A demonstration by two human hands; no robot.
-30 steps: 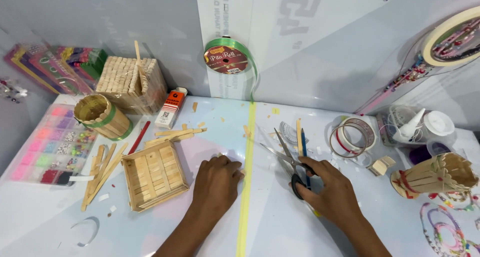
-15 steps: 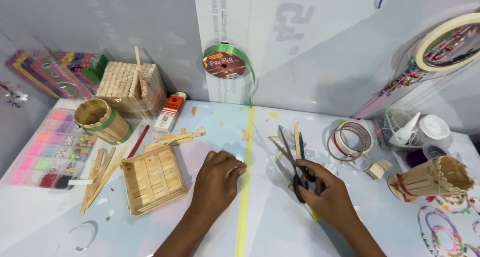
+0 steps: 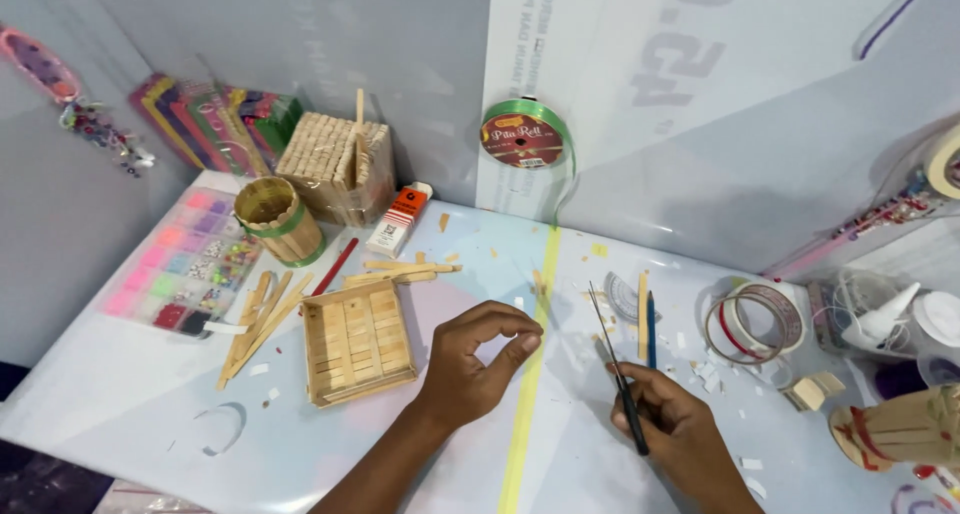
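Scissors up, pinch ready
Your right hand [image 3: 672, 429] grips black-handled scissors [image 3: 617, 366]; your left hand [image 3: 480, 359] pinches narrow beside the finished stick tray [image 3: 358, 341].

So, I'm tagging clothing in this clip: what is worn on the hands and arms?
Nothing shows: the left hand and right hand are bare, without gloves, rings, watch or bracelets. Both forearms are bare to the picture's edge; no sleeve shows.
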